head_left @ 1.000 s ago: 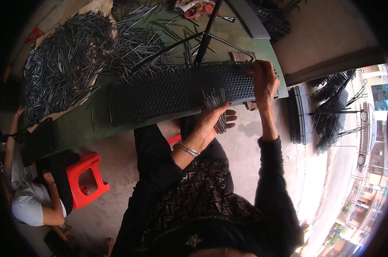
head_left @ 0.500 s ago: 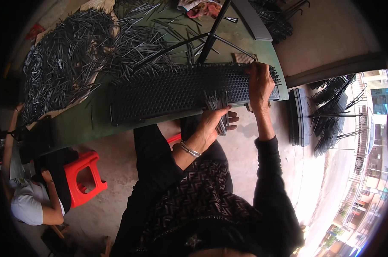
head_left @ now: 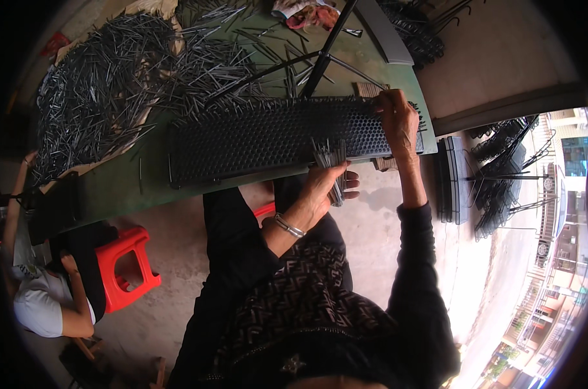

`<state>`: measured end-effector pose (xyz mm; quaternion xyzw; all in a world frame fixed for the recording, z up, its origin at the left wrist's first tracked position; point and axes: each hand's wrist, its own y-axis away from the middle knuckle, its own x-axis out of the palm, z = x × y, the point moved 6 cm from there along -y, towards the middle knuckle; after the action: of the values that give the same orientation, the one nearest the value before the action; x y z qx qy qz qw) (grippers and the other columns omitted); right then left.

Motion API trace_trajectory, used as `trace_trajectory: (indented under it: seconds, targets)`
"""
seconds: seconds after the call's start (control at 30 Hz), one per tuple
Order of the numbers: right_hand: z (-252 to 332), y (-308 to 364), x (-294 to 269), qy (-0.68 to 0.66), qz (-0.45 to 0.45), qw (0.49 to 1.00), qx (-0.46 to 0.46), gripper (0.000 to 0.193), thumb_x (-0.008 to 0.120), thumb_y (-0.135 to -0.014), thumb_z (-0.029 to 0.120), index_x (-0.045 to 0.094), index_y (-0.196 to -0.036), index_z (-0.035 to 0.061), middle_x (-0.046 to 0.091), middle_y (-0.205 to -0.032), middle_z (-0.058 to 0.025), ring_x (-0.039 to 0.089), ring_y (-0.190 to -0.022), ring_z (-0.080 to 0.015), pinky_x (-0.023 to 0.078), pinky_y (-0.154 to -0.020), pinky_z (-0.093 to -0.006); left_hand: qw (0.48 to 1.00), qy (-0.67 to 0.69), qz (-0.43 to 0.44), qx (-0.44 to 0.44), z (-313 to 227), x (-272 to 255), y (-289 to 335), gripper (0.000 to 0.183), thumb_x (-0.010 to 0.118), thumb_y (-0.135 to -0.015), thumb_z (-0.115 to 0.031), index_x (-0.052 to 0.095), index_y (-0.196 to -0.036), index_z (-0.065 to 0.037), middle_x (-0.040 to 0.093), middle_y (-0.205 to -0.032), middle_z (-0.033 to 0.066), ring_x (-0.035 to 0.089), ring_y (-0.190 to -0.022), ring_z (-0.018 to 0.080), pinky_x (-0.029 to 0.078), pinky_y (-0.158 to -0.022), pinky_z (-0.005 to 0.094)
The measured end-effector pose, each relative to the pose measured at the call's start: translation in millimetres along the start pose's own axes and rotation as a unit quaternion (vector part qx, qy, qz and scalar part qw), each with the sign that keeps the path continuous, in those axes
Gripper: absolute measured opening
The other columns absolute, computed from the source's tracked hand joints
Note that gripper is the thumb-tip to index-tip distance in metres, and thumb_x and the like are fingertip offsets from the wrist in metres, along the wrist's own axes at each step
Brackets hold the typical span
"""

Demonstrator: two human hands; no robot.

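Observation:
A long black perforated panel [head_left: 268,139] lies on the green table before me, its many round holes in rows. Short dark rods stick up along its far edge and its right end. My left hand [head_left: 321,185], with a bracelet at the wrist, is closed around a bundle of thin grey-black metal rods [head_left: 333,152] at the panel's near edge. At the far right part of the panel, my right hand [head_left: 399,123] is closed with its fingertips pinched together near the rod-lined edge. Whatever is between those fingertips is hidden.
A big heap of loose rods [head_left: 106,84] covers the table's left side. A black metal stand [head_left: 321,61] rises behind the panel. Left of me are a red stool [head_left: 129,269] and a seated person [head_left: 47,305]. Black wire racks [head_left: 501,175] stand at right.
My right hand has shifted slightly to the right along the panel's far edge, still pinched. The left hand keeps its place with the bundle.

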<state>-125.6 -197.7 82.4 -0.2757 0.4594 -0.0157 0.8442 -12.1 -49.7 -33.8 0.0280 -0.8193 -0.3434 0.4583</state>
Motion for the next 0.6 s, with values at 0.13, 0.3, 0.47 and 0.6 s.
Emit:
trace_trajectory:
  seconds: [0.13,0.3,0.47,0.6]
  targets:
    - [6.9,-8.4,1.0,-0.072,0.070,0.995,-0.008,0.007,0.057,-0.091,0.009,0.060,-0.097,0.0117,0.068,-0.079,-0.0103,0.068,-0.075,-0.0306,0.051,-0.065,-0.0380,1.000,-0.025,0.000,0.001,-1.4,-0.2,1.6,0.015,0.061,-0.093,-0.016,0.065,-0.102,-0.004,0.065,-0.083,0.0089,0.065,-0.074,0.0200,0.059,-0.070,0.0424]
    - [6.9,-8.7,2.0,-0.065,0.081,0.994,-0.016,0.011,0.056,-0.095,0.013,0.062,-0.100,0.0059,0.068,-0.078,-0.0087,0.069,-0.071,-0.0187,0.051,-0.067,-0.0306,0.999,-0.052,0.003,0.013,-2.1,-2.2,2.4,0.016,0.064,-0.092,-0.017,0.066,-0.101,-0.005,0.063,-0.077,0.0060,0.058,-0.063,0.0138,0.048,-0.054,0.0290]
    - [-0.5,-0.4,9.5,0.000,0.072,0.997,0.006,0.010,0.058,-0.088,0.012,0.064,-0.096,0.0117,0.066,-0.083,-0.0110,0.066,-0.076,-0.0315,0.050,-0.067,-0.0419,0.999,-0.047,0.017,0.018,-1.6,-0.1,3.1,0.017,0.065,-0.091,-0.018,0.065,-0.102,-0.005,0.062,-0.076,0.0056,0.053,-0.058,0.0119,0.043,-0.051,0.0260]
    - [5.6,0.5,12.2,0.043,0.034,0.997,-0.052,0.011,0.059,-0.087,0.014,0.066,-0.095,0.0139,0.064,-0.089,-0.0111,0.064,-0.083,-0.0320,0.050,-0.070,-0.0418,0.999,-0.040,0.021,0.028,-2.6,0.8,5.5,0.019,0.065,-0.092,-0.019,0.063,-0.104,-0.005,0.061,-0.076,0.0058,0.051,-0.057,0.0116,0.043,-0.049,0.0257]
